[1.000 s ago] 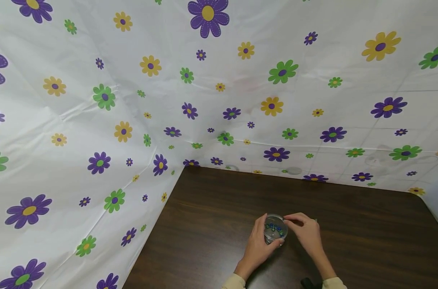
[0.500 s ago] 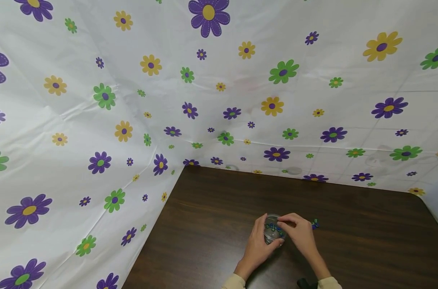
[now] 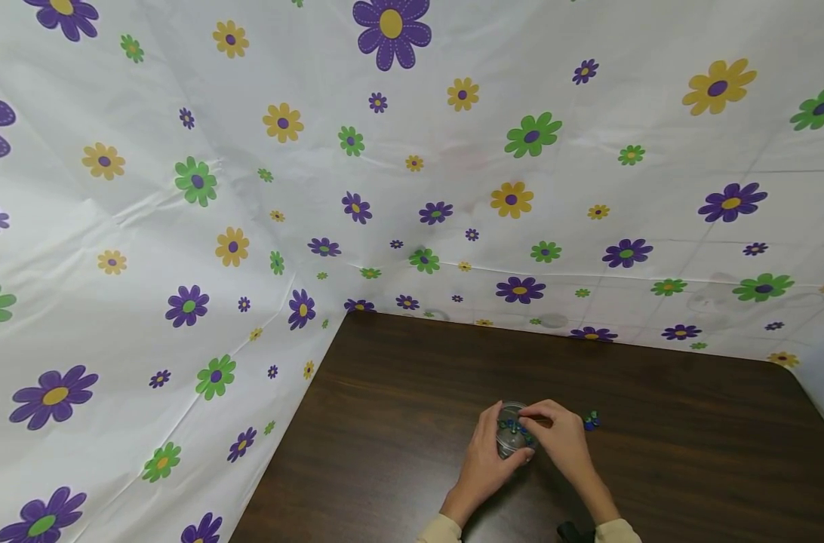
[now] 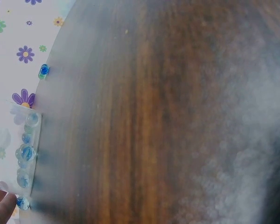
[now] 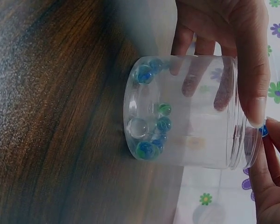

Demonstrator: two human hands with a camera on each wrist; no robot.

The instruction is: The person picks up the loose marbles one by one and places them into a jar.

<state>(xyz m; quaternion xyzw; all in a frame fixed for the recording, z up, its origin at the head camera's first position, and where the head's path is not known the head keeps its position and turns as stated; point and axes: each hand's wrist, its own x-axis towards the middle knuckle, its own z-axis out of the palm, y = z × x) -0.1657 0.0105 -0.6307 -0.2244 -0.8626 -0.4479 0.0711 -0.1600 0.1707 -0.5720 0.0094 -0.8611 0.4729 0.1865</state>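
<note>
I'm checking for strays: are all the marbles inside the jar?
No, some marbles lie on the table beside the right hand.

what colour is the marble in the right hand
A blue marble, clearest in the right wrist view.

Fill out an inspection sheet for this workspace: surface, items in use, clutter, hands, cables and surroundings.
Surface: dark wood-grain table, glare and haze in the wrist views.
Items in use: clear jar with blue and green marbles at its bottom; loose marbles on the table, right of the jar in the head view.
Clutter: dark item by the right sleeve, too cut off to identify.
Left hand: holds the jar.
Right hand: pinches a blue marble at the jar's rim.
Cables: nothing seen.
Surroundings: white sheeting with purple, green and yellow flowers, creased, behind and left of the table.
</note>
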